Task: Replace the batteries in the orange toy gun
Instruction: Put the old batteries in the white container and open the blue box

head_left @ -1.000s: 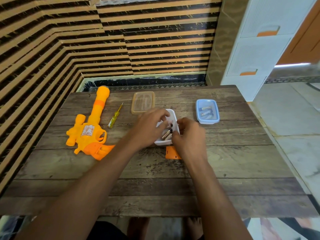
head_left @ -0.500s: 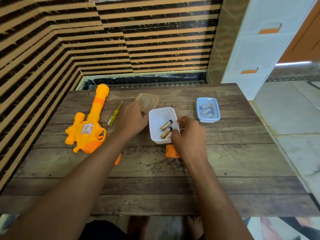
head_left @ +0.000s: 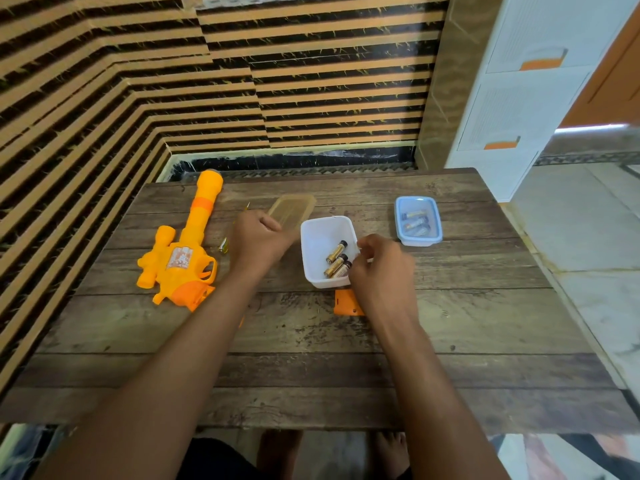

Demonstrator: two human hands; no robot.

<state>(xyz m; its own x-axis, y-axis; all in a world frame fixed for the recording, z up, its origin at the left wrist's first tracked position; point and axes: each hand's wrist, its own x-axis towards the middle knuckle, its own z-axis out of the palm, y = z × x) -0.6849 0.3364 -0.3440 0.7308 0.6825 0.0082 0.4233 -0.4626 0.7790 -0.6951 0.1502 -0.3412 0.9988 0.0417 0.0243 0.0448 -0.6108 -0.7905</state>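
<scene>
**Q:** Where is the orange toy gun, and which way does it point?

**A:** The orange toy gun lies flat on the left part of the wooden surface. Its long axis runs away from the person, leaning slightly right. The barrel end points at the far striped wall, and the darker orange grip lies nearest the person.

**Q:** What are the hands doing?

**A:** The left hand is curled, pinching the near corner of a translucent lid, which is tilted up and blurred. This hand hides most of a yellow screwdriver lying just right of the gun. The right hand has its fingers curled at the near right corner of an open white container holding three batteries. I cannot tell whether it grips the wall, a battery or nothing.

**Q:** What else is on the surface?

**A:** A flat orange battery cover lies just in front of the white container, partly under the right hand. A blue container, with more batteries blurred inside, sits further right and apart from the white one.

**Q:** And the room?

**A:** The plank surface stands in a corner of tan and black striped walls. A white drawer cabinet with orange handles stands beyond the far right corner, with a pale tiled floor to the right. Bare feet show beneath the near edge
</scene>
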